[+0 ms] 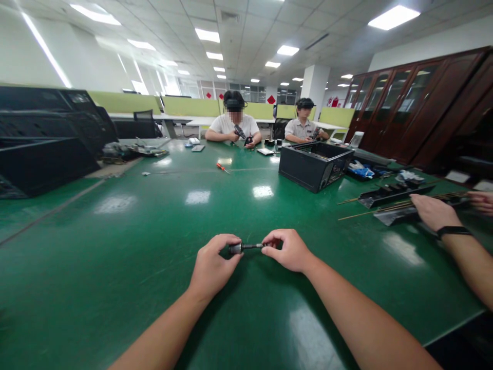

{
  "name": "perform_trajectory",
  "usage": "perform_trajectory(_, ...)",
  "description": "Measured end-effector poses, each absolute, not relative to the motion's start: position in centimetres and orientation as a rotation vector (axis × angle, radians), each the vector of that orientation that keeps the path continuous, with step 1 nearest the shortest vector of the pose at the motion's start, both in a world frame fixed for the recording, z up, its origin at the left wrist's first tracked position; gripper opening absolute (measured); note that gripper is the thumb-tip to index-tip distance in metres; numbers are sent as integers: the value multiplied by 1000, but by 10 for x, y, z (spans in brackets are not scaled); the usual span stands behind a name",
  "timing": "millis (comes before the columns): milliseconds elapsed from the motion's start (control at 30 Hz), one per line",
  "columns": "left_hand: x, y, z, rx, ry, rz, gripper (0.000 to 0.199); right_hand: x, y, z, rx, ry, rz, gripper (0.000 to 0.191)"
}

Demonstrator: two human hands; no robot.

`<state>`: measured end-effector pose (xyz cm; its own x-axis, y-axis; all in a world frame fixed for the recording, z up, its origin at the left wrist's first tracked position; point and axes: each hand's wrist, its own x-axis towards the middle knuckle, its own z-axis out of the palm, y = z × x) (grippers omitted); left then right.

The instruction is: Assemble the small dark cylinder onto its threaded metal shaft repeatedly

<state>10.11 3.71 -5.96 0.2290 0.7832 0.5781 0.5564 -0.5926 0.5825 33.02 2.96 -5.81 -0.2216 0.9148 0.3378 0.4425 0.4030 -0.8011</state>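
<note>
Between my two hands, just above the green tabletop (154,267), is a small dark cylindrical part with a thin metal shaft (251,246). Thumb and fingers of my left hand (213,263) close around its thick, black and silver end. On the other side, my right hand (289,250) pinches the shaft's far tip, and the fingers partly hide what is there. The part lies roughly level, with its shaft pointing right.
A black metal computer case (304,172) stands ahead on the right. An orange screwdriver (221,167) lies farther back. At right, another person's hand (435,211) touches long thin rods on metal channels (398,213). More dark cases (42,164) stand left. Two people sit across the table.
</note>
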Motion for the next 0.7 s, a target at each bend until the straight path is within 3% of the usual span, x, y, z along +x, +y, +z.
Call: perform_trajectory(700, 100, 37, -61, 2226, 1287, 1288, 19, 331, 31, -58, -1186, -1836, 716, 9)
